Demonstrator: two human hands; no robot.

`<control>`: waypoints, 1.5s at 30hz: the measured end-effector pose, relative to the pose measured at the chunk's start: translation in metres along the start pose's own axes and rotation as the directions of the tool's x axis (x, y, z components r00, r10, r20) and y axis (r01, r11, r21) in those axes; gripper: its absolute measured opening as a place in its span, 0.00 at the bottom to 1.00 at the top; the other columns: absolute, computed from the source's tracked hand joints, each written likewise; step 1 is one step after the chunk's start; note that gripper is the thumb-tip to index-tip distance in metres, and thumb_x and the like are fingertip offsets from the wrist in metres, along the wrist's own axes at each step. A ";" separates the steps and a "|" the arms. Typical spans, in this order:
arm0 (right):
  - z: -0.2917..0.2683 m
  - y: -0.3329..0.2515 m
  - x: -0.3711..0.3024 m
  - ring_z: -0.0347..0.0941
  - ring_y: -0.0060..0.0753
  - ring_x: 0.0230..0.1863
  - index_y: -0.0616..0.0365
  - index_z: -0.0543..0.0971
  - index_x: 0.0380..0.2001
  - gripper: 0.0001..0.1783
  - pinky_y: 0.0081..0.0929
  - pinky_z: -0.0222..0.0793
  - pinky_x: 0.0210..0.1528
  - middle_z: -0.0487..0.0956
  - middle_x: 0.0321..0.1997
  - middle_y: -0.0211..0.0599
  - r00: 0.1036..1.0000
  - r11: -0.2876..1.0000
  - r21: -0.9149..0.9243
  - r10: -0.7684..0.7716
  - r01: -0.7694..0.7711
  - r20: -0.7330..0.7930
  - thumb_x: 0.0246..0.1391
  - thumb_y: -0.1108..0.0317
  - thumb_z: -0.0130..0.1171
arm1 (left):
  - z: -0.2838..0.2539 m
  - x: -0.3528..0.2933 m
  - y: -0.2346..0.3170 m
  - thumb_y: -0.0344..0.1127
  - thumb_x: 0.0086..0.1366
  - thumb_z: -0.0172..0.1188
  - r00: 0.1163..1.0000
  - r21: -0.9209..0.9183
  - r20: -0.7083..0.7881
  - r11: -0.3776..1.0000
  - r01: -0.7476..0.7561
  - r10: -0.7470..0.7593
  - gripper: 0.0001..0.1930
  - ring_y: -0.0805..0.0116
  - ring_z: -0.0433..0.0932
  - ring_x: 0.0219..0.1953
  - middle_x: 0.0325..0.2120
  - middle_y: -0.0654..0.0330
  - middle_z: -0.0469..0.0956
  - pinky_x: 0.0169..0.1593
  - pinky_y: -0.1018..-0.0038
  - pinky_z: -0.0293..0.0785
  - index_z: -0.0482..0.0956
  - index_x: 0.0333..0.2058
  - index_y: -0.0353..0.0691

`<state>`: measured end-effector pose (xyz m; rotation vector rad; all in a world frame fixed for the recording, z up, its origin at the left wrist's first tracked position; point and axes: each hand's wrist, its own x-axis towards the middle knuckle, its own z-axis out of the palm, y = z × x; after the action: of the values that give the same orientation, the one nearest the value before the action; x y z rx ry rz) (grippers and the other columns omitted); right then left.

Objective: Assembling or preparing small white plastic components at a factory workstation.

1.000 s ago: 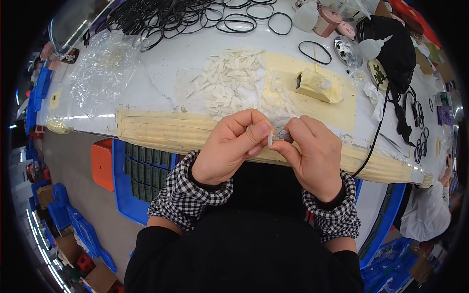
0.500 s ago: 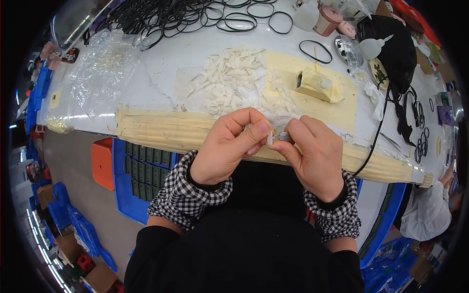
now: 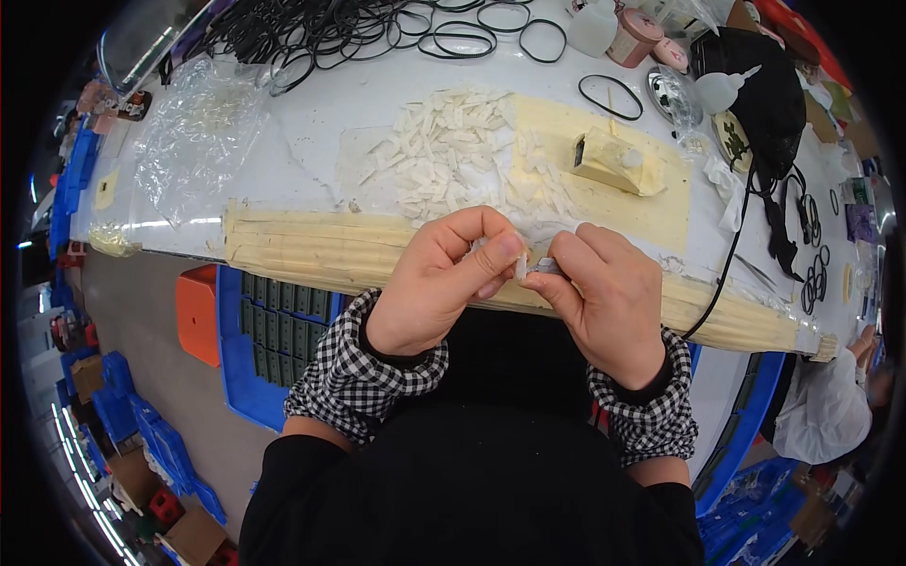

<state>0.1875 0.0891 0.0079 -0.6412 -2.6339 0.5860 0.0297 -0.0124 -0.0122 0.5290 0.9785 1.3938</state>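
Close together above the table's near edge, both my hands are closed in pinches. My left hand grips a small whitish strip between thumb and forefinger. In the fingers of my right hand is a small grey piece, partly covered by the fingertips; its kind is not clear. The two pieces nearly meet, and I cannot tell whether they touch. Just beyond my hands lies a loose pile of thin whitish strips, part of it spread onto a pale yellow sheet.
A yellow-wrapped block sits on the sheet. Black rubber-like loops lie along the far side, with clear plastic bags at left. Yellow tape covers the table's front edge. Below left, a blue crate holds dark green parts.
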 end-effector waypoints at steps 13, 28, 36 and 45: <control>0.019 0.010 -0.003 0.73 0.35 0.25 0.52 0.78 0.32 0.09 0.30 0.68 0.26 0.73 0.29 0.30 0.998 0.985 0.169 0.043 -0.036 -0.043 0.44 0.73 0.64 | -0.020 0.007 0.006 0.32 0.69 0.46 0.982 -0.398 -0.179 0.909 -0.121 0.053 0.13 0.74 0.71 0.33 0.35 0.58 0.73 0.36 0.81 0.69 0.70 0.48 0.31; 0.008 -0.007 0.007 0.76 0.32 0.27 0.61 0.75 0.30 0.08 0.24 0.72 0.28 0.75 0.29 0.37 0.966 0.890 0.451 0.173 -0.070 -0.190 0.45 0.79 0.62 | 0.001 0.005 -0.008 0.34 0.68 0.54 0.997 -0.154 -0.070 0.987 -0.034 0.024 0.08 0.84 0.60 0.25 0.26 0.68 0.71 0.28 0.87 0.57 0.73 0.41 0.35; 0.002 -0.009 0.008 0.73 0.32 0.25 0.57 0.76 0.32 0.16 0.25 0.69 0.26 0.74 0.26 0.34 0.986 0.940 0.340 0.059 -0.002 -0.157 0.45 0.59 0.68 | -0.003 0.005 -0.010 0.36 0.70 0.51 1.000 -0.286 0.007 0.958 0.006 -0.004 0.07 0.84 0.60 0.25 0.25 0.71 0.66 0.28 0.87 0.57 0.72 0.38 0.38; 0.010 0.000 0.002 0.68 0.37 0.22 0.53 0.72 0.26 0.20 0.32 0.63 0.23 0.68 0.21 0.33 0.990 0.996 0.088 -0.001 0.013 -0.139 0.48 0.47 0.61 | -0.006 0.006 -0.005 0.37 0.71 0.50 0.968 -0.344 0.246 0.929 0.138 -0.053 0.08 0.85 0.59 0.25 0.25 0.71 0.65 0.30 0.86 0.58 0.71 0.36 0.39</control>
<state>0.1816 0.0866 0.0001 -0.6223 -2.4654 0.6298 0.0269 -0.0089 -0.0205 0.3536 0.5344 1.3478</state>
